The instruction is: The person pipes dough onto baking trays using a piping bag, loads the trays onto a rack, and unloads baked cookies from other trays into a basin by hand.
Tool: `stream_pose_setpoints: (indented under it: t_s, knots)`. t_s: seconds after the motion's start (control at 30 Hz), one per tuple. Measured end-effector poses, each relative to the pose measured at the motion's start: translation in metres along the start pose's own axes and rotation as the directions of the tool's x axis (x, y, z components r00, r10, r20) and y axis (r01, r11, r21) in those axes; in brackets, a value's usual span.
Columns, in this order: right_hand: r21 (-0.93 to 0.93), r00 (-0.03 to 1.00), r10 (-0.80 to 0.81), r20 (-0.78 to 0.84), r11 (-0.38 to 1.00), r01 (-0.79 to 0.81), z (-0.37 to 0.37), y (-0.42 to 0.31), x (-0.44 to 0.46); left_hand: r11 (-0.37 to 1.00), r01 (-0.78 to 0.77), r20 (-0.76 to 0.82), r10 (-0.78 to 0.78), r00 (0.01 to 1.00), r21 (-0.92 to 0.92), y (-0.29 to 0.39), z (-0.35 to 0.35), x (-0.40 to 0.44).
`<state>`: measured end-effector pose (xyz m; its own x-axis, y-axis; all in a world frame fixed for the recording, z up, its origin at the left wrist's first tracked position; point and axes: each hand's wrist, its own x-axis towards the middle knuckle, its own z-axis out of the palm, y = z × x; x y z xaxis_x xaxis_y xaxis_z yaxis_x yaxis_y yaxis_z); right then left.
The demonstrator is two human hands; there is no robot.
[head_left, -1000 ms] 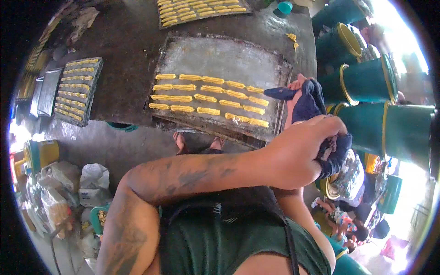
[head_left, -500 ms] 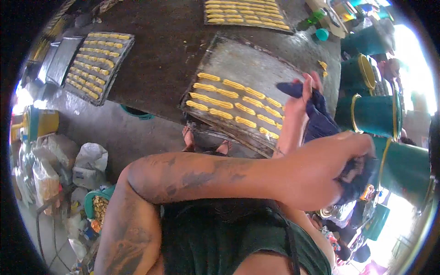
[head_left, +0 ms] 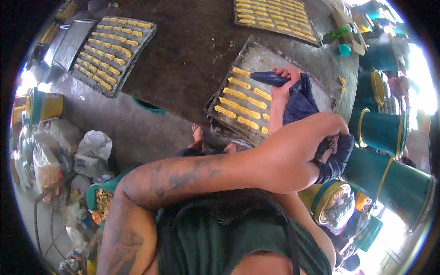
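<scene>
My right hand [head_left: 286, 79] is wrapped round the lower part of a dark blue piping bag [head_left: 302, 98] above a metal tray [head_left: 263, 52]. The bag's narrow tip points left and meets the right end of a yellow dough strip in the top row. Rows of ridged yellow dough strips [head_left: 240, 107] lie below it on the tray; my arm and the bag hide part of them. Closer to my body, my left hand [head_left: 332, 144] is closed round the bag's gathered end. My left forearm crosses in front of my right arm.
Two more trays of piped strips lie on the dark table, one at the left [head_left: 107, 52], one at the top [head_left: 277, 18]. A green cup [head_left: 344, 50] is near the far right corner. Green barrels [head_left: 378, 130] line the right side; bags and buckets [head_left: 46, 105] are at left.
The view has shifted, so the trays appear farther right. My right hand's fingers have closed round the bag, and its tip has moved to the tray's left side. A new strip has appeared above the earlier rows.
</scene>
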<state>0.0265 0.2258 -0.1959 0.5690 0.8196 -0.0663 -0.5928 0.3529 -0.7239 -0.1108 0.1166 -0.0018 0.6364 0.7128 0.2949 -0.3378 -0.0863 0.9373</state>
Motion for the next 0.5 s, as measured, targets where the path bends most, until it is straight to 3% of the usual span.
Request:
stream_pose_setpoints:
  t_s: [0.07, 0.1, 0.17, 0.27, 0.37, 0.5]
  knots:
    - [-0.126, 0.994, -0.096, 0.048, 0.987, 0.102, -0.01, -0.01, -0.001, 0.986, -0.105, -0.027, 0.11, 0.994, 0.126, -0.003, 0.008, 0.002]
    - [-0.193, 0.981, -0.173, 0.093, 0.963, 0.188, -0.016, -0.015, 0.004, 0.994, -0.078, 0.001, 0.079, 0.997, 0.079, -0.003, 0.009, 0.003]
    - [-0.197, 0.984, -0.157, 0.088, 0.965, 0.171, -0.023, -0.017, 0.017, 1.0, -0.019, 0.055, 0.02, 0.998, -0.009, -0.002, 0.013, 0.004]
    - [-0.021, 0.995, 0.074, -0.073, 0.997, -0.076, -0.02, -0.023, 0.01, 0.985, -0.107, -0.02, 0.111, 0.994, 0.132, -0.006, 0.029, 0.007]
    - [0.004, 0.995, 0.038, -0.095, 0.999, -0.038, -0.029, -0.053, 0.007, 0.998, 0.052, 0.057, -0.055, 0.997, 0.047, -0.005, 0.036, 0.012]
    - [-0.168, 0.991, -0.096, -0.097, 0.983, 0.078, -0.051, -0.065, 0.011, 0.998, -0.022, 0.024, 0.021, 0.999, 0.051, -0.009, 0.058, 0.015]
